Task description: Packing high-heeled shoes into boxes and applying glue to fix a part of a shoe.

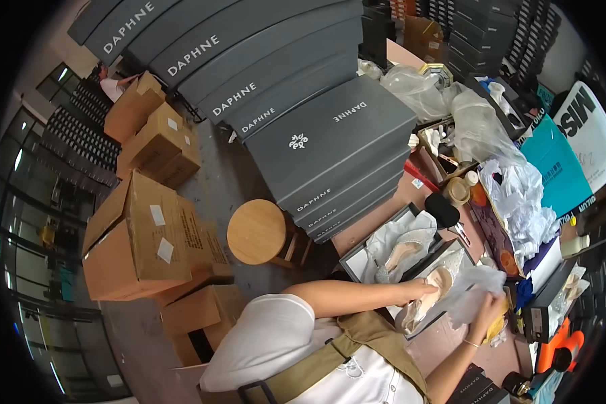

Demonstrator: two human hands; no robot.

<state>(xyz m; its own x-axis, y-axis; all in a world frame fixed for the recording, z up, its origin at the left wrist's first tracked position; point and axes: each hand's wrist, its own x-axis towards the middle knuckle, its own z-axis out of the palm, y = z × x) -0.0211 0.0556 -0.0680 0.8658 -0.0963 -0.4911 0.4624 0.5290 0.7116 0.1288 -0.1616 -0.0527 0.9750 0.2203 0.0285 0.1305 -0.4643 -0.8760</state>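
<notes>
My left hand (417, 291) is closed on a pale, sparkly high-heeled shoe (440, 277), held over an open dark shoebox (448, 252). In my right hand (489, 311), the fingers grip a thin whitish, see-through wrapping sheet (466, 291), which spreads beside the shoe. Just left of this box, another open shoebox (351, 260) has white tissue paper (419, 227) in it. A second glittery shoe (397, 261) lies on that tissue. My fingertips on the shoe are partly hidden.
Tall stacks of dark grey shoeboxes (337, 151) rise ahead and to the left. A round wooden stool (256, 232) and brown cartons (141, 236) stand on the floor. Crumpled white paper (515, 202) and clear plastic bags (478, 118) crowd the right. Another person (111, 84) is far left.
</notes>
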